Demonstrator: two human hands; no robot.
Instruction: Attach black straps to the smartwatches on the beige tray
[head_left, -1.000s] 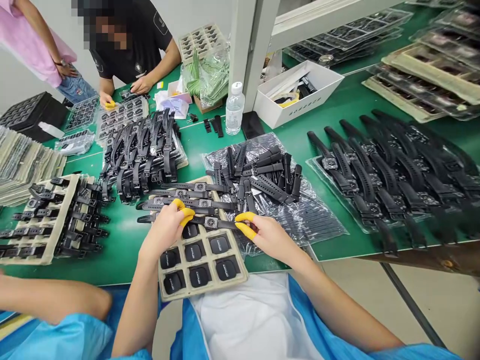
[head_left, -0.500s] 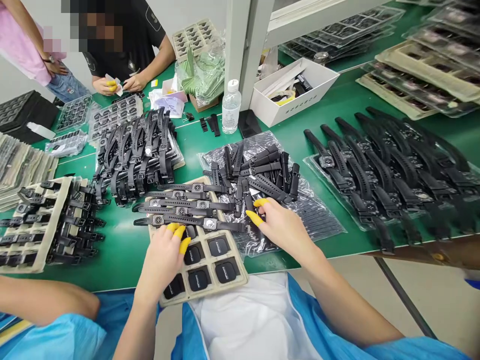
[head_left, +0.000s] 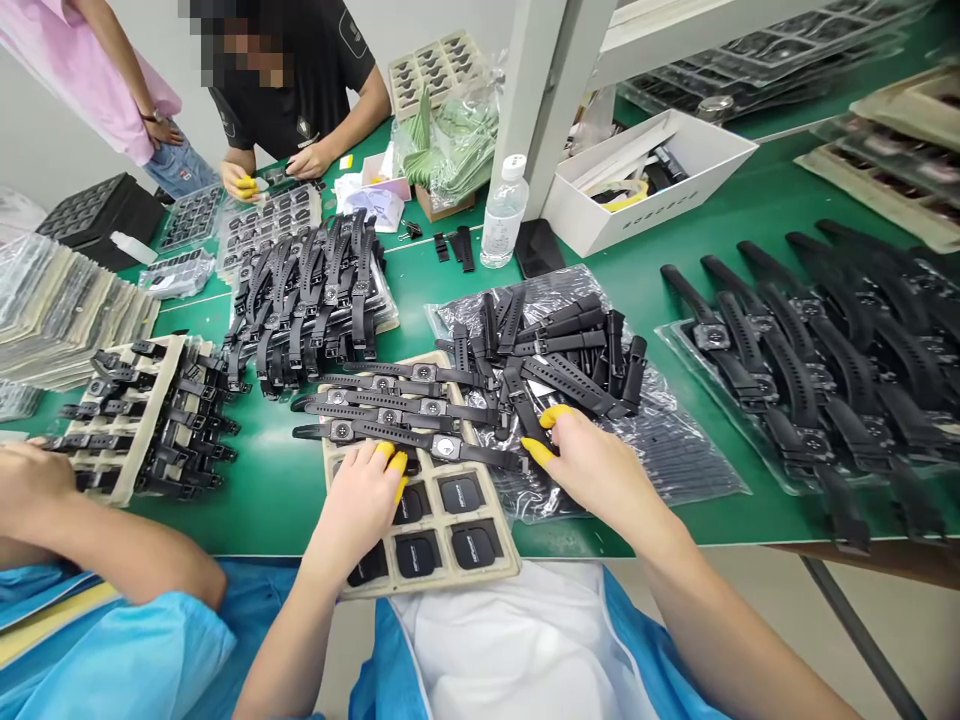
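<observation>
Two hands w/ yellow finger cots work at the bottom centre of the frame. Left hand (head_left: 366, 500) lies palm-down on the tray (head_left: 480, 585), fingers close together, cot tips resting on a watch body (head_left: 409, 503) in the tray's upper row; can't tell if it's gripped or just touched. Right hand (head_left: 596, 468) sits centre, just right of the tray, thumb & forefinger pinching a loose strap (head_left: 527, 415) at the near edge of the strap pile (head_left: 559, 345) on its plastic bag (head_left: 675, 465).

Three or four finished watches (head_left: 405, 405) lie across the tray's far end, straps sticking out both sides; the nearest one runs just above the left fingertips. Below them the tray's pockets hold bare black bodies, faces down.

Upper left of centre: a big heap of watches (head_left: 307, 290). Left edge: another tray of watches (head_left: 142, 425), w/ a neighbour's arm (head_left: 97, 530) in a blue sleeve in front of it, lower left. Right side: rows of watches (head_left: 810, 350) on plastic, running off frame. Top centre: a bottle (head_left: 503, 212) beside a white post, a white box (head_left: 652, 180) right of it. Top left: a person in black (head_left: 300, 80) handling small parts at the table's far side, and someone in pink (head_left: 90, 70) standing beside. The table (head_left: 750, 210) is green all over.
</observation>
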